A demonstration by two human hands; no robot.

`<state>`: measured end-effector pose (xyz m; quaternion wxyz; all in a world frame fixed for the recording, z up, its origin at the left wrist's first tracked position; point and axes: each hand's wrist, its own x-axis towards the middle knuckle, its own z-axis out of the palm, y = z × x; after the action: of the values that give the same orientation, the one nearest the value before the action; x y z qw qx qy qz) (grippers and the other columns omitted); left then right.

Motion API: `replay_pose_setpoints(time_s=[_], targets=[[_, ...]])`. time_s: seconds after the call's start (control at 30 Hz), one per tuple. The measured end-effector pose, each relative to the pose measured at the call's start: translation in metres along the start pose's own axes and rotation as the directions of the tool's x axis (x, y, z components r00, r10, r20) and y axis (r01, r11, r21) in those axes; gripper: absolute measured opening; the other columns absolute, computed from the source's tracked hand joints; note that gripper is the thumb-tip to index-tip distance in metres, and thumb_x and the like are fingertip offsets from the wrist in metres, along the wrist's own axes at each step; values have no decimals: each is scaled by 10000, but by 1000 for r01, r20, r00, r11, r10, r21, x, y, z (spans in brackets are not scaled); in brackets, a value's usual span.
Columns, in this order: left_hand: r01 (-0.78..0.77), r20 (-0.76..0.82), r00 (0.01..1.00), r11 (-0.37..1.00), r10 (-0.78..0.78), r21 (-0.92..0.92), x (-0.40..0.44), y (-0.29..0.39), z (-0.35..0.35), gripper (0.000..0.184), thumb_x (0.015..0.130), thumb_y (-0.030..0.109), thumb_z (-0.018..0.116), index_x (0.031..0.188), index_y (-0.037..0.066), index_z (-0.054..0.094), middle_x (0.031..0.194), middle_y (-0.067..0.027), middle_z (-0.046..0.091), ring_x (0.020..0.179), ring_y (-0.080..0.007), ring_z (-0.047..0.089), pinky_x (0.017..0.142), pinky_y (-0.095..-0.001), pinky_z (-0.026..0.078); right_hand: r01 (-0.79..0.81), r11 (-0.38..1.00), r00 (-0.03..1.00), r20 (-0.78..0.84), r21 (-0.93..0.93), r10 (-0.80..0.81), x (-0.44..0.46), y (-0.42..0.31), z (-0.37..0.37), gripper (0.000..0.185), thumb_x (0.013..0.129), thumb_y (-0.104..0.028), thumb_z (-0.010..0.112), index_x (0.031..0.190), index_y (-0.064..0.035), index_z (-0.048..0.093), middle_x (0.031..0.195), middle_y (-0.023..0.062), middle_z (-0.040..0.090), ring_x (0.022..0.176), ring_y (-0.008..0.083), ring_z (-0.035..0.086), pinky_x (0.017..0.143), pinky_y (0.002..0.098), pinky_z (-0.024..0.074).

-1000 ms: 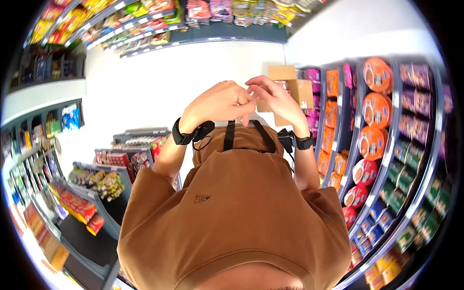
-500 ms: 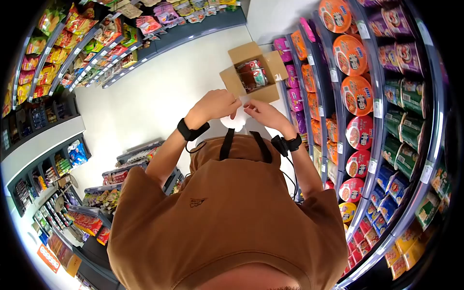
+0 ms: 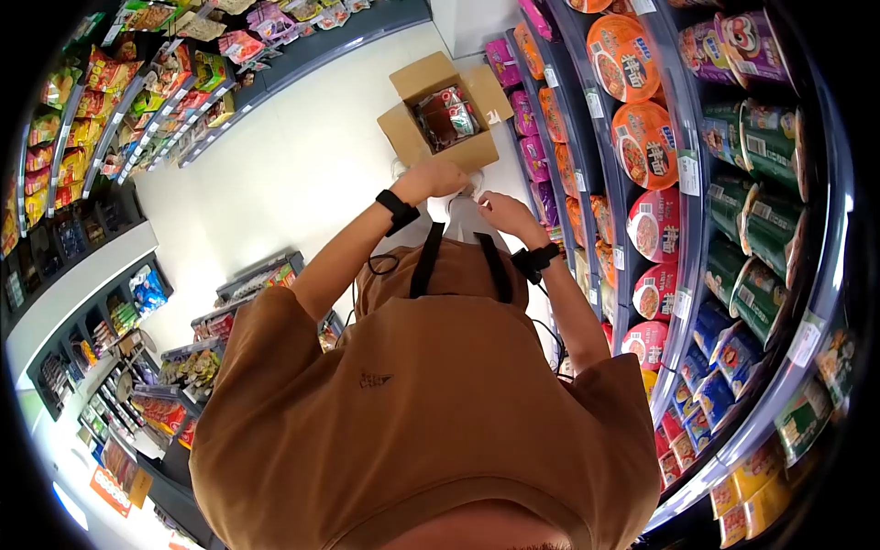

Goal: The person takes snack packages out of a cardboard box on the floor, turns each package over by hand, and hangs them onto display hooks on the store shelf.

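My left hand (image 3: 434, 180) is closed in a fist just below an open cardboard box (image 3: 410, 136). Beside it on the right, my right hand (image 3: 506, 214) has its fingers curled in, with a small gap between the two hands. Some pale see-through material (image 3: 474, 186), perhaps thin plastic, shows at the fingers; what it is cannot be made out. The box stands on the floor with its flaps spread. Inside it lie red, white and green packets (image 3: 453, 112). Both wrists wear black bands with cables.
Close on the right, a tall shelf carries orange noodle bowls (image 3: 644, 144), pink bowls (image 3: 656, 225) and green tubs (image 3: 764, 229). Bagged snacks (image 3: 110, 71) fill shelves at the upper left. Low racks (image 3: 259, 280) stand at the left. Pale floor (image 3: 302, 156) lies between.
The view has shifted, so the box appears further up and left, and the right shelf looks nearer. My hands stay close together, the left a little higher; more see-through material shows at the fingers.
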<state>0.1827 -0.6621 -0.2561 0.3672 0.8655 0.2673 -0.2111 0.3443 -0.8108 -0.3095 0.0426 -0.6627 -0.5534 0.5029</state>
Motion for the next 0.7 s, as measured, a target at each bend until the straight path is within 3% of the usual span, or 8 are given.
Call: replay_pose_setpoints(time_s=[0.27,0.33,0.4,0.47,0.5,0.53,0.6,0.7], targets=[[131,-8,991,987,-132,-89,22,-99,30,335,858,256,436,925,18,662,962,-200,659,865,-396,627,779,-461,497,-39,996,993,105,-78,47,49,32,7,305,890,-283,505,1053,-50,616,969,171,671,907,336,638,812,407,494],[173,45,984,985,-174,19,30,-126,36,298,835,216,465,908,20,678,943,-184,672,886,-378,636,759,-473,516,-13,975,997,77,-222,30,71,45,5,293,889,-284,496,1035,-61,620,972,172,669,908,341,635,807,417,492],[177,107,978,984,-179,28,39,-150,40,287,826,223,485,892,31,689,931,-181,675,885,-367,642,746,-472,519,-97,981,991,77,-167,111,83,53,-1,288,903,-298,493,1026,-72,622,958,169,670,895,357,630,791,426,491],[121,117,986,992,-115,-43,43,-171,32,269,807,241,526,886,55,703,912,-176,679,893,-359,647,725,-450,528,-84,994,996,-22,-75,82,101,76,4,281,907,-287,500,1015,-57,619,908,144,679,834,304,650,735,381,509],[124,94,988,992,-122,-21,49,-176,22,254,802,216,522,881,52,699,902,-179,679,878,-362,650,709,-451,528,-123,989,992,22,87,122,117,93,-2,264,905,-256,509,996,-31,614,853,114,670,767,218,648,670,336,516],[128,76,989,992,-129,14,52,-186,12,241,798,190,518,876,49,696,891,-182,678,864,-364,652,693,-452,528,-190,977,982,16,98,189,132,109,1,253,904,-229,504,985,-12,607,821,97,646,739,162,627,634,310,521],[180,76,980,980,-187,85,76,-220,14,281,869,235,449,901,52,659,932,-168,672,875,-363,643,729,-461,520,-230,901,967,-21,367,255,144,109,-10,252,884,-265,507,958,-55,626,829,146,668,711,245,656,671,357,512],[197,-30,980,979,-196,47,88,-227,-36,287,879,234,436,939,49,647,950,-164,671,874,-358,639,737,-455,513,-278,911,954,-27,304,300,167,112,-16,247,884,-242,507,940,-27,616,777,119,650,623,175,624,609,315,500]])
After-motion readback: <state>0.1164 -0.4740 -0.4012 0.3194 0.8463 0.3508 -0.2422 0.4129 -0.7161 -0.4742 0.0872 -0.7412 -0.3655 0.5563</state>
